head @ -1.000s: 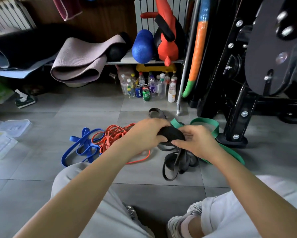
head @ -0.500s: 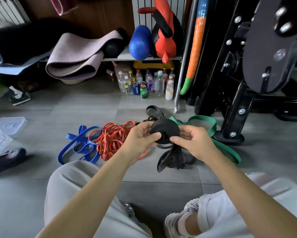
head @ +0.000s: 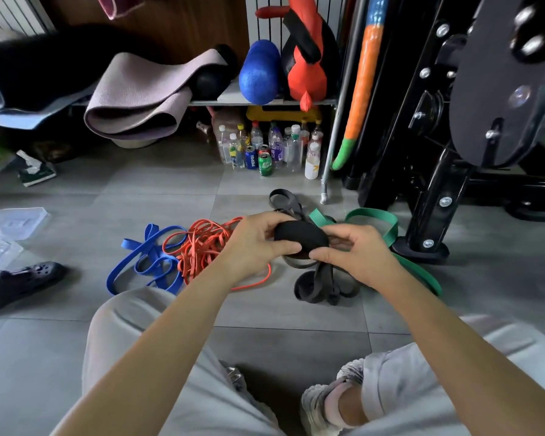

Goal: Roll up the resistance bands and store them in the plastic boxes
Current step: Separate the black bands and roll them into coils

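Observation:
A black resistance band (head: 301,236), partly wound into a thick roll, sits between my two hands above the floor. My left hand (head: 258,243) grips the roll's left side and my right hand (head: 356,253) pinches its right side. The band's unrolled loops hang down to the tiles. On the floor lie a blue band (head: 145,262), a tangled orange band (head: 202,247) and a green band (head: 390,228), the green one partly behind my right hand. Clear plastic boxes (head: 10,218) stand at the far left edge.
A black machine frame (head: 428,171) stands right of the bands. Bottles and cans (head: 264,149) crowd under a low shelf with rolled mats (head: 139,99). A dark shoe (head: 19,278) lies at the left. My knees fill the foreground.
The roll has turned in my hands, from end-on half a second ago to lying sideways now, and the hanging loops look shorter. The view has shifted, bringing a dark shoe in at the left.

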The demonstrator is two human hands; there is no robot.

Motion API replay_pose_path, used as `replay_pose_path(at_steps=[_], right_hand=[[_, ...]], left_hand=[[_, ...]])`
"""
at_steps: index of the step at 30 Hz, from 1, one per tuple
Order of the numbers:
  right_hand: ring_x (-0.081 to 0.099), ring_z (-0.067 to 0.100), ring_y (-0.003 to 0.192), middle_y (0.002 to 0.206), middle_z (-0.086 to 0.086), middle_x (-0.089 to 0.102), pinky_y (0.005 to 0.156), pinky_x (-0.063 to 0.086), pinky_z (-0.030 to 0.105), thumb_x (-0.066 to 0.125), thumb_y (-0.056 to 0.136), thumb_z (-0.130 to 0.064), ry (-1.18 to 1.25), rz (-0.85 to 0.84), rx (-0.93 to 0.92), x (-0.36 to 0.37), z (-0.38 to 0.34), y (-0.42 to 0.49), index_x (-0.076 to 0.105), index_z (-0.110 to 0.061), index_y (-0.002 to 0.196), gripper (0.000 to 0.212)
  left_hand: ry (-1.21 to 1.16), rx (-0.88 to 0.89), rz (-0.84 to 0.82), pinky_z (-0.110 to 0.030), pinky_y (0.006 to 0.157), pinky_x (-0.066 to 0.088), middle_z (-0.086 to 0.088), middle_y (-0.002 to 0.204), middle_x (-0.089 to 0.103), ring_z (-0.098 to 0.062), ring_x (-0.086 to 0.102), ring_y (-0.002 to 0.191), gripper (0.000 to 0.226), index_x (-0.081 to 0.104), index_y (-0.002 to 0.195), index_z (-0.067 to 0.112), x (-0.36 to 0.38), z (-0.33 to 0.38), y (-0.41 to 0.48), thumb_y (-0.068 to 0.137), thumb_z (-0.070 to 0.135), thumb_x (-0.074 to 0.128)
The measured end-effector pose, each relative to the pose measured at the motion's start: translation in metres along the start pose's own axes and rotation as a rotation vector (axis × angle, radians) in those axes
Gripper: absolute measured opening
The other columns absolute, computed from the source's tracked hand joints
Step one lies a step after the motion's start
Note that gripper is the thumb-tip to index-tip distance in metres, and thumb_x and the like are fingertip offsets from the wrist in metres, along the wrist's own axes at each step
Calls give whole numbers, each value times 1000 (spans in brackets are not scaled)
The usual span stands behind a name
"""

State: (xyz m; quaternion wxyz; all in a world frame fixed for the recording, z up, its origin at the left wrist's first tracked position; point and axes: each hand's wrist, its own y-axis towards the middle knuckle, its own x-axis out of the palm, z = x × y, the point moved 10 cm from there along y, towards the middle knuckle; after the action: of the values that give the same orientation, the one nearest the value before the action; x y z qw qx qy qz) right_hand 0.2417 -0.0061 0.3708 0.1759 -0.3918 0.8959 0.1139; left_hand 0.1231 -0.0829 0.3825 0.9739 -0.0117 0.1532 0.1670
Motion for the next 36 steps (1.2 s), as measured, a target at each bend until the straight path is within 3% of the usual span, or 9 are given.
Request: replay_pose_path(at_steps=[6, 14, 19, 21, 25, 27, 29, 32, 36], right_hand=[[68, 0, 83, 87, -15, 70, 84, 51, 16, 76, 70, 1, 143, 6, 17, -4, -3, 1, 65, -37, 89, 43], [67, 0, 77, 82, -15, 70, 80, 53, 16, 76, 70, -2, 180, -2, -42, -8, -23, 6, 66, -32, 86, 35], [70, 9, 86, 83, -11, 74, 82, 54, 22, 76, 60, -15, 270, -25, 8, 0, -5, -2, 68, -28, 88, 32], [70, 10, 83, 82, -11, 74, 80, 55, 22, 76, 65, -7, 258, -29, 22, 2, 1, -4, 68, -27, 87, 30], [71, 12, 79, 83, -6, 74, 82, 56, 29, 79, 70, -7, 31, -76, 31, 3, 3, -1, 69, -31, 86, 30], [70, 18, 79, 83, 1, 74, 81, 56, 38, 80, 71, -14, -133, -137, 8, 11, -2, 0, 72, -25, 91, 24], [69, 15, 81, 85, 0, 74, 81, 55, 38, 80, 72, -20, -256, -173, -9, 20, -5, -2, 73, -20, 96, 25], [67, 12, 84, 86, -4, 73, 84, 53, 37, 81, 70, -24, -272, -110, 20, 19, 2, -6, 73, -22, 94, 26], [69, 13, 88, 89, -5, 74, 90, 52, 43, 81, 69, -17, -65, -50, 88, 17, 22, -16, 70, -40, 84, 29]], left_hand=[[-441, -86, 67, -24, 74, 56, 0, 86, 71, -9, 67, 80, 30, 62, 97, 11, 1, -16, -6, 80, -14, 59], [-649, -125, 45, -36, 81, 56, -4, 91, 71, -21, 68, 87, 32, 62, 103, 9, 0, -12, -7, 74, -2, 67], [-834, -190, 17, -27, 68, 58, -5, 89, 72, -19, 71, 82, 27, 59, 104, 8, 10, -20, -12, 79, -2, 55], [-715, -207, -8, -23, 66, 56, -4, 89, 70, -16, 69, 81, 24, 58, 104, 8, 11, -22, -15, 85, -6, 53], [280, 24, 16, -16, 85, 43, 4, 109, 58, -9, 56, 100, 38, 55, 114, 18, -14, 4, -6, 80, 11, 71], [641, 156, -60, -19, 90, 40, 6, 115, 56, -9, 50, 106, 47, 56, 121, 23, -3, 21, -3, 77, 25, 74], [871, 155, -175, -28, 86, 43, 6, 110, 60, -11, 52, 102, 39, 59, 117, 25, 12, 22, -3, 80, 32, 69], [874, 74, -195, -23, 71, 39, 10, 97, 63, -7, 53, 87, 30, 64, 109, 24, 11, 13, -1, 80, 31, 69], [379, -54, -123, -7, 61, 41, 13, 78, 61, 9, 58, 63, 26, 68, 101, 10, 2, -1, -9, 76, 3, 73]])
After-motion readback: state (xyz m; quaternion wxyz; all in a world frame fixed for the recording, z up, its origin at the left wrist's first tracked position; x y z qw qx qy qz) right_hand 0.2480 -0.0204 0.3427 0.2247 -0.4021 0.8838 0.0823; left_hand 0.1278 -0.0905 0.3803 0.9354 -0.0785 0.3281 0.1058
